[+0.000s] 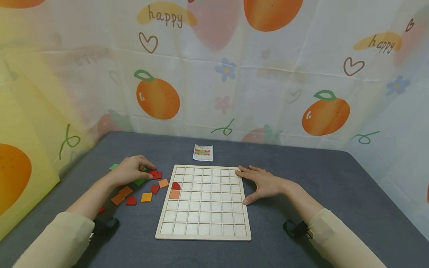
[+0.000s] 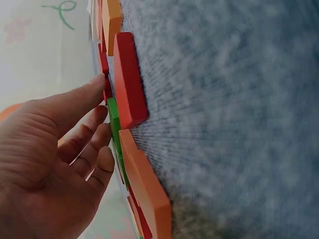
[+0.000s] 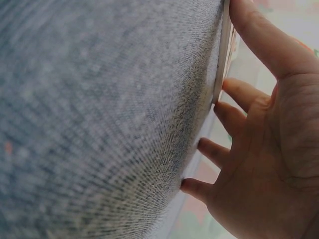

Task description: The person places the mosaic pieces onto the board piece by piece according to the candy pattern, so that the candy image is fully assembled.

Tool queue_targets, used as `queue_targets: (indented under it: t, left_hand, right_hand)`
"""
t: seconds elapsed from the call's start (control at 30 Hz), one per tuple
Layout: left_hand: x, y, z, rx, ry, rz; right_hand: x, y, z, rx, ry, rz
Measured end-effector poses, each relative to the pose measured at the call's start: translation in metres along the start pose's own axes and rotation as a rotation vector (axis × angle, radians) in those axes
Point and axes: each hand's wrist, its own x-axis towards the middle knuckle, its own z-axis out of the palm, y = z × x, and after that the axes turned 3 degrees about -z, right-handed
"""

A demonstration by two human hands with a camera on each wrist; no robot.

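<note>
Head view gives the whole grid board [image 1: 205, 206], flat at center, with a red quarter-round [image 1: 175, 185] and salmon square [image 1: 174, 194] in its left column. Left wrist adds: left hand [image 1: 130, 170] has its thumb tip at a red piece [image 1: 157, 175] just left of the board; index mostly hidden there, can't tell if it's pinched. Right wrist adds: right hand [image 1: 268, 183] is spread wide, thumb and index on the board edge, two outer fingertips on the table [image 1: 335, 178] past the corner. Table is dark gray; fruit-print cloth [image 1: 197, 67] behind. Patterned card [image 1: 203, 153] beyond the board. Loose yellow square [image 1: 146, 197] and orange pieces [image 1: 117, 199] left of the board; left hand partly hides green pieces [image 1: 139, 182].
</note>
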Motion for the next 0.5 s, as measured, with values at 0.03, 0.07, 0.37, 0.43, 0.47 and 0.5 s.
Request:
queue_targets:
  t: [0.03, 0.07, 0.37, 0.43, 0.47, 0.5]
  left_hand:
    - [0.0, -0.0001, 0.0002, 0.005, 0.002, 0.003]
    - [-0.0002, -0.0003, 0.0003, 0.011, 0.004, 0.005]
    - [-0.0008, -0.0014, -0.0003, 0.044, 0.036, -0.003]
    - [-0.0001, -0.0013, -0.0001, 0.048, 0.042, -0.003]
    - [0.0003, -0.001, 0.0002, 0.047, 0.044, -0.003]
    - [0.0009, -0.001, 0.0007, 0.046, 0.047, -0.009]
  right_hand:
    - [0.0001, -0.0003, -0.0001, 0.001, 0.0, 0.003]
    - [0.0002, -0.0005, -0.0002, 0.001, -0.002, 0.005]
    - [-0.0003, -0.0019, -0.0011, 0.007, 0.0, 0.001]
    - [-0.0004, -0.0014, -0.0009, 0.008, 0.001, 0.0]
    - [-0.0005, -0.0013, -0.0008, 0.008, 0.002, 0.0]
    - [-0.0006, -0.0012, -0.0007, 0.008, 0.002, 0.0]
